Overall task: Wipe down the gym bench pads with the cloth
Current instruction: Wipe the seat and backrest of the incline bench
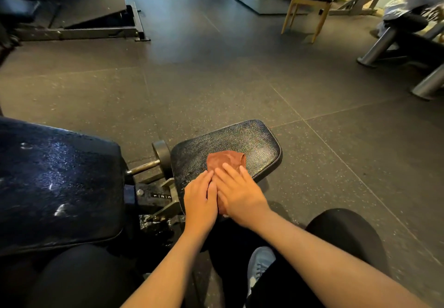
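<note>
Head cam: brown cloth (225, 160) lies on small seat pad (245, 138), toward its near edge. L hand (200, 199) & R hand (240, 193) sit side by side, touching, fingers straight, pressing flat on cloth w/ nothing gripped. Bigger back pad (55, 182) at left looks wet, apart from both hands.

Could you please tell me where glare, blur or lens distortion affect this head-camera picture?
Head view: bluish glare streaks the large pad at left; the small pad, brown cloth, left hand and right hand are sharp; seams in the floor bow from wide-angle distortion; the wooden stool and far corners look dimmer, slightly soft.
</note>
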